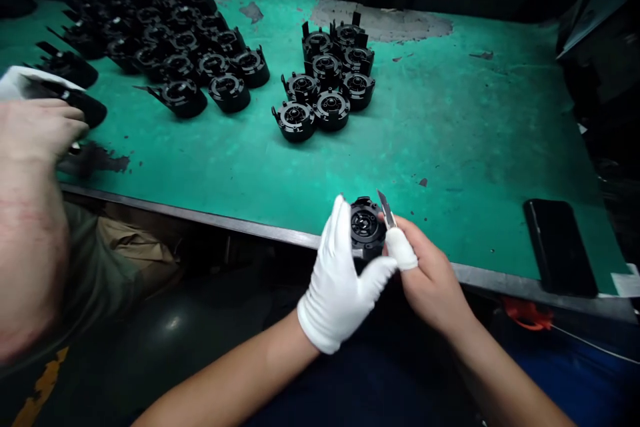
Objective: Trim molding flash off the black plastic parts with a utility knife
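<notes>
My left hand, in a white glove, is wrapped round a round black plastic part just in front of the table's near edge. My right hand is bare except for a white finger cot on one finger. It pinches a small metal blade whose tip points up, touching the part's right rim. Both hands hover over my lap, below the green table mat.
A cluster of several similar black parts sits mid-table, and a larger batch lies at the far left. A black phone lies near the right front edge. Another person's arm and hand reach in from the left.
</notes>
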Available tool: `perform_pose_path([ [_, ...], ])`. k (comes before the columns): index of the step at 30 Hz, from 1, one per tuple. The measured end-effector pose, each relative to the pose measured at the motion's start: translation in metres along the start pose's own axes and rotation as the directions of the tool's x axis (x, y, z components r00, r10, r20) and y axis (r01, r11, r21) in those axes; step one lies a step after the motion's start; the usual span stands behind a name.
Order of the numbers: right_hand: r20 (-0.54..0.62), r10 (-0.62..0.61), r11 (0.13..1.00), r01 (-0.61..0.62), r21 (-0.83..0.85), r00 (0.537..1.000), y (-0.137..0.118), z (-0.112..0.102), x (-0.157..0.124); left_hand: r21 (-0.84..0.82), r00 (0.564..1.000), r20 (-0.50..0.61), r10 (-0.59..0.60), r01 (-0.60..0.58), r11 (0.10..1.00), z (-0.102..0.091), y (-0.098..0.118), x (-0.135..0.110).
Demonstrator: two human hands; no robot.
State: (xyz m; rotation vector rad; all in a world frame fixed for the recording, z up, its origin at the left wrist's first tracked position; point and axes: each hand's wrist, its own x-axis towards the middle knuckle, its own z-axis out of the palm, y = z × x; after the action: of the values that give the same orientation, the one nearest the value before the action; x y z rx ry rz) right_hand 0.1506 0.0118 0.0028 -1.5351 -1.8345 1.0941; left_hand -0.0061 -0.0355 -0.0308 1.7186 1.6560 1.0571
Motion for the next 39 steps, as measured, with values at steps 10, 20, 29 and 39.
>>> perform_pose_path([
  [10,0.222,-0.162,0.839,0.253,-0.483,0.962,0.024,-0.072,0.024,-0.037,0.992,0.111,0.052,-0.048,0.998,-0.013,-0.003,0.029],
  [20,0.266,-0.209,0.706,0.333,-0.624,0.941,0.027,-0.072,0.023,-0.059,0.985,0.159,0.073,-0.065,0.996,-0.006,-0.012,0.06],
  [29,0.319,-0.21,0.736,0.365,-0.57,0.924,0.026,-0.062,0.005,-0.085,0.984,0.151,0.091,-0.079,0.993,-0.005,-0.014,0.062],
  [39,0.231,-0.156,0.775,0.264,-0.574,0.96,0.024,-0.059,-0.007,-0.106,0.988,0.119,0.104,-0.091,0.99,-0.002,-0.015,0.06],
])
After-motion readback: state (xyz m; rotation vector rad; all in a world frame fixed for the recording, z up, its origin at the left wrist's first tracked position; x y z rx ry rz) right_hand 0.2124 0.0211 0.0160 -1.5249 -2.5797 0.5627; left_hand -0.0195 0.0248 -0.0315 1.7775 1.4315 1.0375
